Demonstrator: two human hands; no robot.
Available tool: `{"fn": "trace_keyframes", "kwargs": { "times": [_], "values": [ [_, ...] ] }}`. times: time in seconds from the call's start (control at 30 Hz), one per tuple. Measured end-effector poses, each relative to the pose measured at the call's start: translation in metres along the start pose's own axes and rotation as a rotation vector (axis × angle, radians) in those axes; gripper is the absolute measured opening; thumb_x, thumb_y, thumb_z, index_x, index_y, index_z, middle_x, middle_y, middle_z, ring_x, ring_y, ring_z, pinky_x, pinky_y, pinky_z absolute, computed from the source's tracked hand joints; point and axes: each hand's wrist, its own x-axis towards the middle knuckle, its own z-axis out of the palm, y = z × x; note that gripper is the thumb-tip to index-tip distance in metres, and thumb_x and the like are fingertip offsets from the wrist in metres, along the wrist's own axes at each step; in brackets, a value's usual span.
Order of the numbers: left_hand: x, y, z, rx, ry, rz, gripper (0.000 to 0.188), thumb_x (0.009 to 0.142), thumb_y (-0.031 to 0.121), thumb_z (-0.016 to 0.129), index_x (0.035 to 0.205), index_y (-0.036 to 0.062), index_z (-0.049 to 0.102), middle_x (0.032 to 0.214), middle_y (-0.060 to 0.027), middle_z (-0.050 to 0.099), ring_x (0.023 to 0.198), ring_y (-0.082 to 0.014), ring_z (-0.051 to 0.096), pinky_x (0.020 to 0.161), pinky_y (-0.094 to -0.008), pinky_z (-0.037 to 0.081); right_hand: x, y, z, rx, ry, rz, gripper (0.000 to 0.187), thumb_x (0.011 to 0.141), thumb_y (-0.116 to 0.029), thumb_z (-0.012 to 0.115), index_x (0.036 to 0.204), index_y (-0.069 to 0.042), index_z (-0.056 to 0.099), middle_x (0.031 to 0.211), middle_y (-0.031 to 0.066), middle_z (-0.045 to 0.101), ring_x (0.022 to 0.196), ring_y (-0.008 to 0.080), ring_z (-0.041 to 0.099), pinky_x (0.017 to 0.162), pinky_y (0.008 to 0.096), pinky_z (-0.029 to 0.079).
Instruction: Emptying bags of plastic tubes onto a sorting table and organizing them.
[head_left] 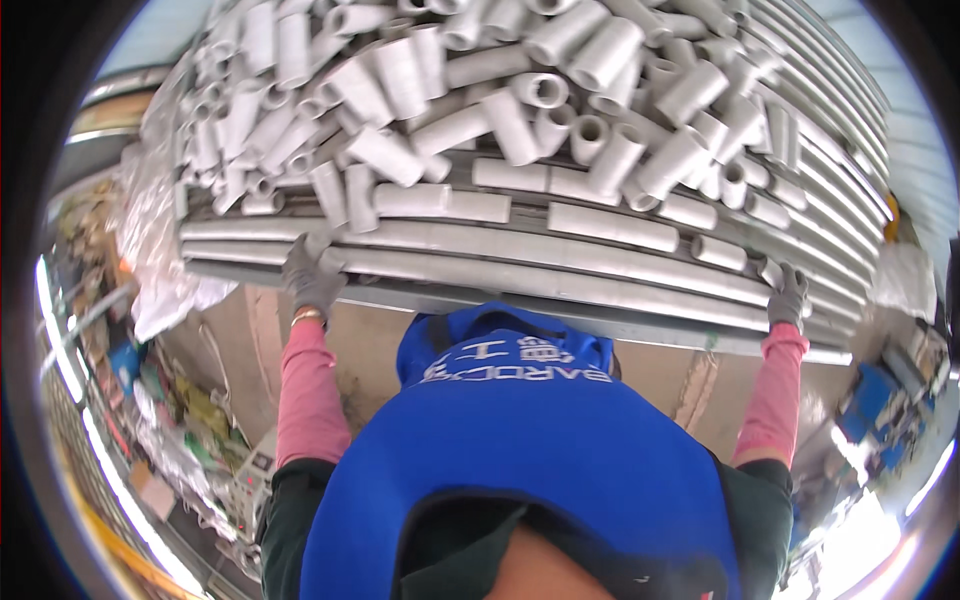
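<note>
Both of my hands wear grey gloves. My left hand [314, 276] is at the left part of the near edge, its fingers closed over a long grey tube [540, 282]. Far to the right, my right hand [787, 299] has its fingers curled over the same near tube. Just beside these right fingers lies a short tube piece [768, 270]. The undersides of both hands are hidden. Beyond the long tubes, a heap of short grey-white tube pieces [510, 125] lies jumbled, and several pieces rest in line along the bars.
More long parallel tubes [840, 190] run along the right and far side. A dark metal edge [600, 325] borders the near side, close to my blue apron [530, 430]. Crumpled clear plastic sheeting [165, 270] hangs at the left. Blue bins [868, 395] stand at the lower right.
</note>
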Motion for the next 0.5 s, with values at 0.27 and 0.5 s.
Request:
{"fn": "trace_keyframes", "kwargs": {
  "times": [0.27, 0.5],
  "values": [
    [-0.008, -0.003, -0.002, 0.023, 0.022, 0.03, 0.094, 0.053, 0.029, 0.081, 0.134, 0.0145, 0.037, 0.123, -0.0145, 0.049, 0.118, -0.032, 0.046, 0.102, -0.0453, 0.033, 0.011, -0.032, 0.063, 0.15, 0.018, 0.305, 0.045, 0.09, -0.038, 0.042, 0.108, -0.002, 0.062, 0.1, 0.0256, 0.064, 0.095, 0.0411, 0.06, 0.083, 0.048, 0.044],
    [-0.022, -0.034, 0.01, -0.214, 0.245, 0.371, 0.083, 0.054, 0.023, 0.076, 0.128, 0.0149, 0.039, 0.116, -0.0121, 0.048, 0.111, -0.0322, 0.045, 0.097, -0.048, 0.029, -0.061, -0.265, 0.043, 0.033, -0.016, 0.2, 0.046, 0.094, -0.039, 0.034, 0.093, 0.0, 0.058, 0.094, 0.0292, 0.063, 0.089, 0.0462, 0.061, 0.079, 0.0521, 0.047]
  ]
}}
